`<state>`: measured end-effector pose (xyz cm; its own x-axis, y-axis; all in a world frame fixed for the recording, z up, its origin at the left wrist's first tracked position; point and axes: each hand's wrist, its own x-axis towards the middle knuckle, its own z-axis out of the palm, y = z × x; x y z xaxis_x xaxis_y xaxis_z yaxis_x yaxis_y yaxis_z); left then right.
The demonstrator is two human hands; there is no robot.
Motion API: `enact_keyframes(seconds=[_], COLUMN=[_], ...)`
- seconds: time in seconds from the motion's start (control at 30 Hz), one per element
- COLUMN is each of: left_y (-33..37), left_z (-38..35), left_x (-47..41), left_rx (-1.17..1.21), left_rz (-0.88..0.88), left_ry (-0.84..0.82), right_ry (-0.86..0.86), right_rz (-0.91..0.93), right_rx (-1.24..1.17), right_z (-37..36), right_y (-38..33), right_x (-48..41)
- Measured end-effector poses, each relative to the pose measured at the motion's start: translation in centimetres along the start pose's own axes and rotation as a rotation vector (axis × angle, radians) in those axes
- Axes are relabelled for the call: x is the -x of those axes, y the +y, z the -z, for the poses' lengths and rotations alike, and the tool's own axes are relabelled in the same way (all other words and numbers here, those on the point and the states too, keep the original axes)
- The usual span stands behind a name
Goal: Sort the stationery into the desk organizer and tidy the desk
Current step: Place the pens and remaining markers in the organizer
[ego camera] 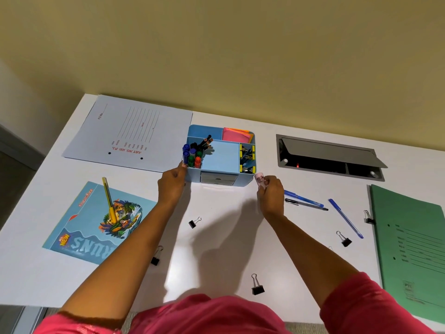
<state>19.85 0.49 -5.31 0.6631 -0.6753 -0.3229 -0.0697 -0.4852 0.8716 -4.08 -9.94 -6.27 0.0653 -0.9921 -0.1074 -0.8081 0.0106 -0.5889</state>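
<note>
A light blue desk organizer (pixel 221 157) stands mid-desk with markers and pencils (pixel 197 150), pink sticky notes (pixel 234 135) and yellow clips in its compartments. My left hand (pixel 172 180) touches its front left corner. My right hand (pixel 271 194) holds a small pink eraser (pixel 260 180) just right of the organizer's front right corner. Three pens (pixel 307 201) lie to the right of that hand. Several black binder clips lie loose on the desk, one (pixel 194 222) between my arms and one (pixel 257 285) near the front edge.
A white file folder (pixel 130 131) lies at the back left, a blue booklet (pixel 96 225) with a yellow pen (pixel 109 201) on it at the left, and a green folder (pixel 411 249) at the right. An open grey cable hatch (pixel 330 156) sits at the back right.
</note>
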Motion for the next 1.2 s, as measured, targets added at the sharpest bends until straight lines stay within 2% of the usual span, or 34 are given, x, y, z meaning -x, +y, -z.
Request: enact_keyframes(seconds=[0.13,0.23,0.33,0.47,0.57,0.8,0.97,1.2], left_y=[0.0,0.0,-0.1,-0.1,0.1,0.5,0.8,1.0], left_z=[0.0,0.1,0.1,0.1,0.2,0.5,1.4,1.6], left_x=[0.1,0.2,0.1,0.0,0.1,0.3,0.1,0.2], left_rx=[-0.004,0.016,0.026,0.029,0.031,0.039,0.046,0.073], left_rz=[0.002,-0.002,0.004,0.013,0.017,0.021,0.031,0.068], left_ry=[0.0,-0.001,-0.008,-0.006,-0.01,-0.016,-0.057,-0.066], right_ry=[0.029,0.117,0.252,0.29,0.283,0.068,-0.043,-0.16], right_rz=[-0.128,-0.143,-0.014,0.285,0.462,0.691,0.803,0.852], right_rx=[-0.103,-0.353,-0.549,-0.654,-0.564,-0.513,-0.295,0.097], right_z=[1.2,2.9,4.4,6.0,5.7,2.5,0.1,-1.1], right_y=[-0.6,-2.6,-5.7,-11.0,-14.4,-19.7,-20.7,-20.2], right_x=[0.0,0.3,0.9,1.5,1.2,0.5,-0.9,-1.8])
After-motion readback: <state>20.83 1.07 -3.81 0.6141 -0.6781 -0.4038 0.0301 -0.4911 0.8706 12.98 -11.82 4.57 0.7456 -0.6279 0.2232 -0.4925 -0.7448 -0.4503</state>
